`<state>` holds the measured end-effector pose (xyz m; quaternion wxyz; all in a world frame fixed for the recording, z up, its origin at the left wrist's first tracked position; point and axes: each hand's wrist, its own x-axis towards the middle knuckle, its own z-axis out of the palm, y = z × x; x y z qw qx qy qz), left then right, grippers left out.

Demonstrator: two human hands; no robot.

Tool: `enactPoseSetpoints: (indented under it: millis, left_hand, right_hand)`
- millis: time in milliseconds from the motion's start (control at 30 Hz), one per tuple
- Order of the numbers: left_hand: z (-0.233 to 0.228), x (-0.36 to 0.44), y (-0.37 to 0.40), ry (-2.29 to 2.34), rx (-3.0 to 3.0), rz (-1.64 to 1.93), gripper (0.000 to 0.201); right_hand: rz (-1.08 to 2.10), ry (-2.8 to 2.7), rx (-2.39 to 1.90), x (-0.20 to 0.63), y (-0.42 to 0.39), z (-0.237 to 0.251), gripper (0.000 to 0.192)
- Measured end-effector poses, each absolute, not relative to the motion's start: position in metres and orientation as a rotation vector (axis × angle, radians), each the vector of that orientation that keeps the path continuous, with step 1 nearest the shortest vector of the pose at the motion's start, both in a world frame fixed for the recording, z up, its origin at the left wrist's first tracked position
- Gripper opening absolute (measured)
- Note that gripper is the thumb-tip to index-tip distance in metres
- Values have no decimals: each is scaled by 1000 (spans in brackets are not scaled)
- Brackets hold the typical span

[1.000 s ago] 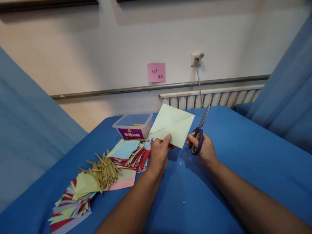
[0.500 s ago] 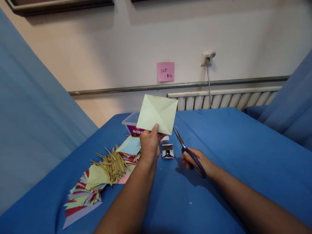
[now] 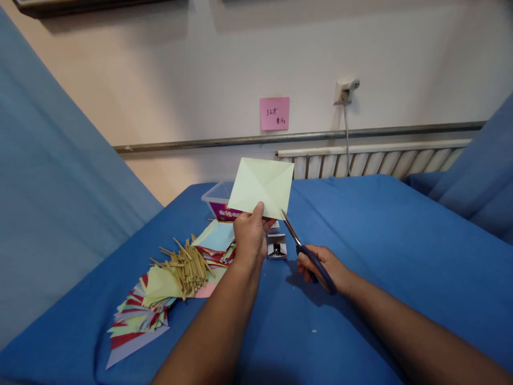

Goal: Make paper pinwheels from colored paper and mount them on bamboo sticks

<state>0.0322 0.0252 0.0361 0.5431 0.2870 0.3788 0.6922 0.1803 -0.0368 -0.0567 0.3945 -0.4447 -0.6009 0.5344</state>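
Observation:
My left hand (image 3: 251,232) grips a square sheet of pale green paper (image 3: 262,184) by its lower edge, thumb on top. Diagonal creases cross the sheet. My right hand (image 3: 323,266) is closed round the dark blue handles of a pair of scissors (image 3: 294,232). The blade tips meet the paper at its lower right corner, one blade showing in front of the sheet. Just below the paper, a small open white box (image 3: 277,247) holds small dark shiny pieces. Another small white box (image 3: 274,227) is partly covered by my left hand.
Left of my arm lie a heap of thin tan sticks (image 3: 190,270), a stack of coloured paper (image 3: 216,240) and fanned paper pieces (image 3: 138,318). Behind stands a clear plastic tub (image 3: 216,200) with a purple label. Blue cloth (image 3: 360,230) covers the table; a radiator (image 3: 380,160) is beyond.
The scissors' blades have closed in on the sheet's lower right corner, from beside it to overlapping it. The blades stand closer together. The camera view has shifted slightly.

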Motion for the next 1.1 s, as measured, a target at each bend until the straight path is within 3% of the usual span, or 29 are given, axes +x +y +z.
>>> enactPoseSetpoints:
  millis: [1100]
  left_hand:
    - [40,33,22,954,686,1595,17]
  right_hand:
    - [1417,-1426,-1042,178,-37,-60,44]
